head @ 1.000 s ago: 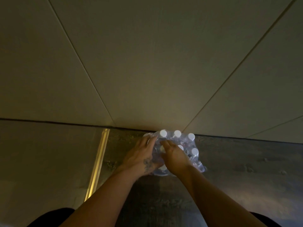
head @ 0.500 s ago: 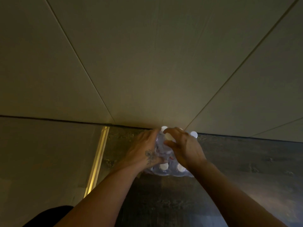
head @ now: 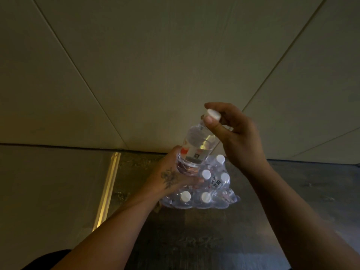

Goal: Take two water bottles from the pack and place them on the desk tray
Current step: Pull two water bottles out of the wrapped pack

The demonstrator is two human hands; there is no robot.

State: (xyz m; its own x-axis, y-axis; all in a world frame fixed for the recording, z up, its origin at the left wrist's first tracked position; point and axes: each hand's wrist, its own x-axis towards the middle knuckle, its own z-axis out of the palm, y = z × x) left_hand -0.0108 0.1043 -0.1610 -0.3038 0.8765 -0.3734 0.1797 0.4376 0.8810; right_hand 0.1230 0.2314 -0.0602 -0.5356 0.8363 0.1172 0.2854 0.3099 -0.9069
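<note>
Nearest the camera, two bare forearms extend forward over a dark floor (head: 194, 240). A gold-coloured strip (head: 106, 189) runs along the floor on the left side.

The pack (head: 212, 193) of water bottles, wrapped in clear plastic film, rests on the floor at the foot of the wall. Five white caps are visible through the film.

The left hand (head: 171, 177) (a flower tattoo marks its back) lies on the top left of the pack, fingers curled around the lower body of the water bottle (head: 196, 149).

The water bottle is raised out of the pack, tilted with its white cap (head: 213, 114) up and to the right. Its base remains at the pack top.

The right hand (head: 236, 137) pinches the bottle at the cap, thumb and fingers closed around it.

Beyond stands a pale panelled wall (head: 155, 65).
</note>
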